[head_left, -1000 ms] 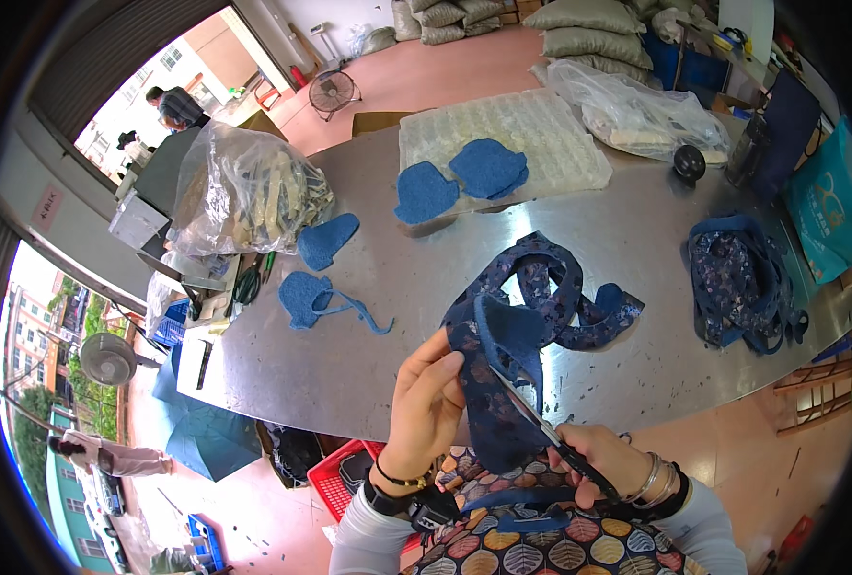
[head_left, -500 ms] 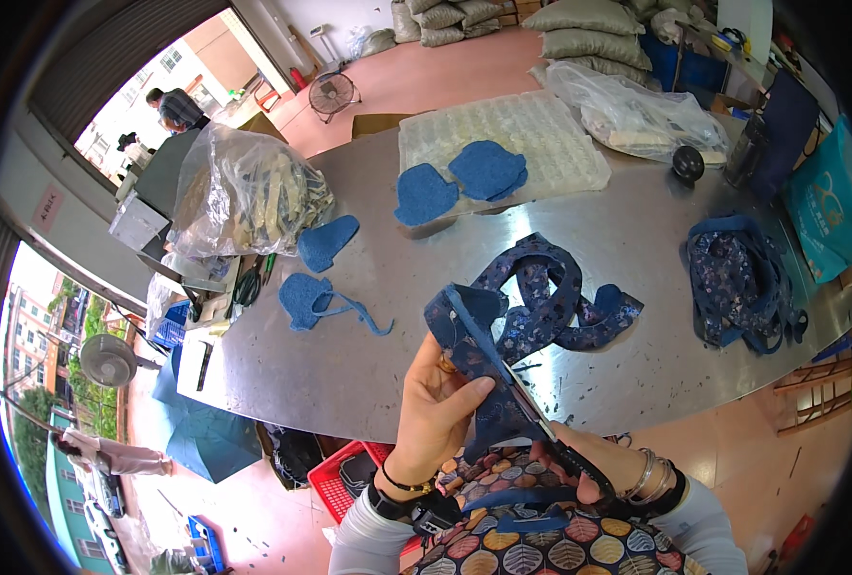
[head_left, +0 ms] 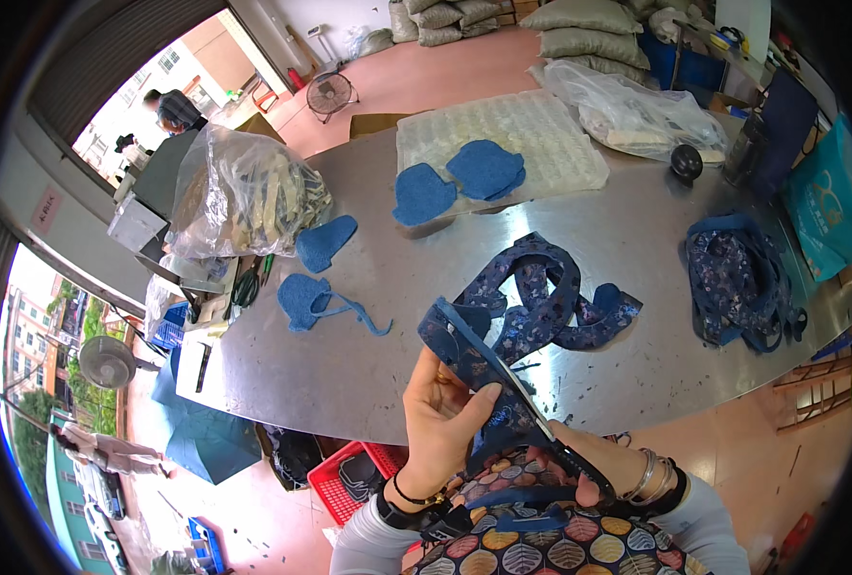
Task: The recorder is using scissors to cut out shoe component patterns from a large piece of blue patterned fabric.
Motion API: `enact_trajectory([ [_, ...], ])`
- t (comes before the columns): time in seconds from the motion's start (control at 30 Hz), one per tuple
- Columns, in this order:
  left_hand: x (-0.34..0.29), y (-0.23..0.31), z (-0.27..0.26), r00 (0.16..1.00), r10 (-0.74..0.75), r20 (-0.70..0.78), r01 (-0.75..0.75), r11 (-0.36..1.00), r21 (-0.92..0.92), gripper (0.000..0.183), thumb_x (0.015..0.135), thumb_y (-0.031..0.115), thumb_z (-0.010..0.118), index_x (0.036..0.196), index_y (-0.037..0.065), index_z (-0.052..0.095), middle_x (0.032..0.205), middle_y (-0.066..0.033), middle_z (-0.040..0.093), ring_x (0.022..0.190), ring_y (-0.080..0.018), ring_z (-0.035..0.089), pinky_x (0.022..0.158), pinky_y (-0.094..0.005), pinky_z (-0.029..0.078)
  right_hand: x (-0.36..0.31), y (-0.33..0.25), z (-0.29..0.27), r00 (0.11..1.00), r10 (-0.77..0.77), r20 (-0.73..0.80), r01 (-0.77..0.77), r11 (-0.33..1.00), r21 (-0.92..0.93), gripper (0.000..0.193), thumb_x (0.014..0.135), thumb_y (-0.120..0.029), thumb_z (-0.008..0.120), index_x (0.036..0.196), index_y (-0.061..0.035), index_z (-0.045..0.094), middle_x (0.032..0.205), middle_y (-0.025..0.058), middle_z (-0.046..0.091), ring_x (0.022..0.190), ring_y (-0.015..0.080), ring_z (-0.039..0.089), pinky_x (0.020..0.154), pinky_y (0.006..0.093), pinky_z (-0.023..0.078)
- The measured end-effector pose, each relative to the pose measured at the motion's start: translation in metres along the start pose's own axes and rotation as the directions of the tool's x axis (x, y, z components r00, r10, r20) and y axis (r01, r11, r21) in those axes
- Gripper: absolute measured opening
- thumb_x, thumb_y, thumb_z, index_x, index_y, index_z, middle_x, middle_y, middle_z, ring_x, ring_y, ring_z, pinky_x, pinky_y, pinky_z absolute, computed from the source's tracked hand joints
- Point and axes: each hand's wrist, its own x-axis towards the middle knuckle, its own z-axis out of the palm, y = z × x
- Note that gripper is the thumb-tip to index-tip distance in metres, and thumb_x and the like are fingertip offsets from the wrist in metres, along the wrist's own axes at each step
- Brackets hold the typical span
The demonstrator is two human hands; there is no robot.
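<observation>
Head view: left hand (head_left: pixel 442 422), fingers (head_left: pixel 483 395) closed on a blue patterned fabric strip (head_left: pixel 464 347) raised above the bench (head_left: pixel 349 369) edge. Right hand (head_left: pixel 603 462) grips scissors (head_left: pixel 551 436), blades against the strip just right of those fingers. More patterned strips (head_left: pixel 541 297) lie beyond.

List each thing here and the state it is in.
left hand: gripping the blue patterned fabric piece, raised off the table
right hand: holding scissors, blades at the fabric
fabric strips: heaped, flat on table
floor fan: upright
</observation>
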Motion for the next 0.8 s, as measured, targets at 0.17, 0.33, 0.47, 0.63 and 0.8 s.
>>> enact_trajectory([
  [0.17, -0.001, 0.002, 0.002, 1.000, -0.023, 0.007, 0.023, 1.000, -0.009, 0.059, 0.078, -0.015, 0.056, 0.132, -0.002, 0.037, 0.115, -0.0092, 0.057, 0.104, -0.0147, 0.055, 0.093, -0.0287, 0.042, 0.000, 0.000, -0.002, 0.999, -0.043, -0.021, 0.042, 0.996, -0.080, 0.108, 0.050, -0.081, 0.060, 0.111, 0.0059, 0.040, 0.100, 0.0160, 0.056, 0.087, 0.0262, 0.060, 0.078, 0.0333, 0.048],
  [0.33, 0.001, 0.002, 0.000, 0.999, -0.017, 0.037, 0.018, 0.999, -0.036, 0.059, 0.078, -0.016, 0.055, 0.132, -0.002, 0.037, 0.118, -0.0094, 0.056, 0.106, -0.0152, 0.055, 0.094, -0.0294, 0.041, -0.001, -0.003, -0.003, 0.997, 0.045, -0.057, -0.051, 0.992, -0.111, 0.106, 0.044, -0.082, 0.061, 0.104, 0.0028, 0.044, 0.092, 0.0141, 0.057, 0.086, 0.0252, 0.060, 0.076, 0.0321, 0.048],
  [0.47, 0.001, 0.002, -0.001, 0.998, -0.031, 0.056, 0.035, 0.998, -0.061, 0.059, 0.078, -0.016, 0.055, 0.132, -0.002, 0.037, 0.119, -0.0095, 0.055, 0.108, -0.0158, 0.054, 0.095, -0.0301, 0.041, -0.002, -0.011, -0.004, 0.996, 0.037, -0.077, -0.046, 0.991, -0.122, 0.104, 0.043, -0.083, 0.062, 0.102, 0.0011, 0.046, 0.087, 0.0120, 0.057, 0.081, 0.0237, 0.059, 0.071, 0.0303, 0.046],
  [0.63, 0.002, 0.003, -0.002, 0.996, -0.043, 0.081, 0.049, 0.996, -0.077, 0.060, 0.078, -0.016, 0.054, 0.133, -0.001, 0.037, 0.121, -0.0092, 0.054, 0.109, -0.0158, 0.053, 0.096, -0.0309, 0.040, -0.005, -0.012, -0.005, 0.995, -0.037, -0.088, 0.026, 0.991, -0.128, 0.098, 0.043, -0.080, 0.066, 0.099, -0.0010, 0.049, 0.083, 0.0093, 0.055, 0.074, 0.0214, 0.055, 0.066, 0.0304, 0.044],
  [0.8, 0.003, 0.003, -0.003, 0.994, -0.076, 0.079, 0.084, 0.992, -0.091, 0.065, 0.077, -0.018, 0.054, 0.136, 0.001, 0.034, 0.123, -0.0091, 0.053, 0.110, -0.0156, 0.053, 0.097, -0.0311, 0.040, -0.006, -0.018, -0.005, 0.994, -0.022, -0.105, 0.008, 0.992, -0.129, 0.096, 0.043, -0.077, 0.068, 0.098, -0.0009, 0.050, 0.080, 0.0087, 0.053, 0.073, 0.0206, 0.054, 0.066, 0.0311, 0.043],
])
